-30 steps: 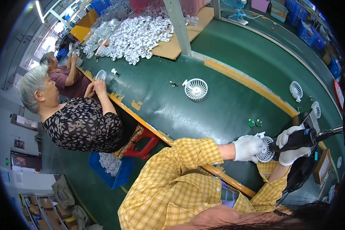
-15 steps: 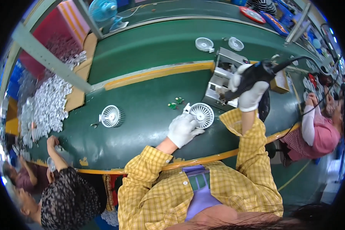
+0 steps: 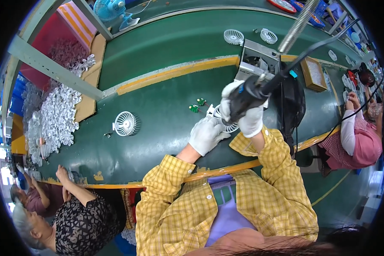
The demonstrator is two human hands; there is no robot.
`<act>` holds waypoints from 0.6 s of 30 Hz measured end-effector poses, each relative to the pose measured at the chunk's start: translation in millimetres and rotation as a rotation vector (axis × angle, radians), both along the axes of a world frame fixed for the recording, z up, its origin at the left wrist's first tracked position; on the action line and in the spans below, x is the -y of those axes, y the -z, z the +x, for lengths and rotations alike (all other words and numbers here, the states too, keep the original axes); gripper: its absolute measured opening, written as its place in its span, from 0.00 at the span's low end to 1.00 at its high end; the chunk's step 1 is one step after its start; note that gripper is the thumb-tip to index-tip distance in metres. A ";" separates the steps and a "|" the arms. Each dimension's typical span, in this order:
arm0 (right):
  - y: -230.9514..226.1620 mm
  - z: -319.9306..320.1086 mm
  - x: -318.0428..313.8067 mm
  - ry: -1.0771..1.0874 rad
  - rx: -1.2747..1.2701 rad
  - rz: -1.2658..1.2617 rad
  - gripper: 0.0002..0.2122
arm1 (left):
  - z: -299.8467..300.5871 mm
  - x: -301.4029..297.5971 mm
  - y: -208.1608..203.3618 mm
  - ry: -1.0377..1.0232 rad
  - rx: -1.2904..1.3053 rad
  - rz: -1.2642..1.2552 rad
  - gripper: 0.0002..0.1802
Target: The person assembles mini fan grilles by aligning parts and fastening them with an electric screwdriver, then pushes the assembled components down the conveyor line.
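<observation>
My right hand [image 3: 251, 121], in a white glove, is wrapped round a black electric screwdriver [image 3: 248, 97] with a cord at its top end. The tool stands tilted over a white round fan housing [image 3: 231, 127], and its tip is hidden. My left hand [image 3: 205, 134], gloved too, grips that housing at its near left side and presses it to the green table. Just beyond lie small green circuit boards [image 3: 194, 109]. Further left rests another white fan housing [image 3: 126, 123], with a small part [image 3: 108, 135] beside it.
A metal fixture [image 3: 258, 59] stands ahead of my right hand, near a hanging spring [image 3: 298, 25] and a small open box [image 3: 313, 74]. White fan parts [image 3: 234, 37] sit on the far belt [image 3: 170, 38]. Clear plastic parts [image 3: 57, 115] are heaped left. Co-workers sit on both sides.
My right hand has brought the electric screwdriver from the metal fixture leftward and nearer, over the fan housing. My left hand has stayed on the housing.
</observation>
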State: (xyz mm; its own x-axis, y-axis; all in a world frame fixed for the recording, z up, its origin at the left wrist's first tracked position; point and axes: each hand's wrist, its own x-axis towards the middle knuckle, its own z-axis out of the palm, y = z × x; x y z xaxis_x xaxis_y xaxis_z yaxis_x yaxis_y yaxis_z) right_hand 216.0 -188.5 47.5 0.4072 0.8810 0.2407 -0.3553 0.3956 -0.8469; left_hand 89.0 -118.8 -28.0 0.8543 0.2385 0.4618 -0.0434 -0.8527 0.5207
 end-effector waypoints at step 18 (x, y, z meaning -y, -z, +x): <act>-12.7 17.5 8.0 0.019 0.057 0.135 0.49 | -7.1 -12.6 -7.2 0.003 0.072 0.078 0.11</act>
State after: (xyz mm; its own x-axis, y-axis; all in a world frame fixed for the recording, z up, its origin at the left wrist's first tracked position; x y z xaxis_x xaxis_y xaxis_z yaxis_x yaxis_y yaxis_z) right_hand 233.5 -196.6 60.2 0.4061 0.8311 0.3800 -0.2994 0.5139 -0.8039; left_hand 82.0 -106.2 -20.7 0.8190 0.1964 0.5391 -0.0812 -0.8904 0.4478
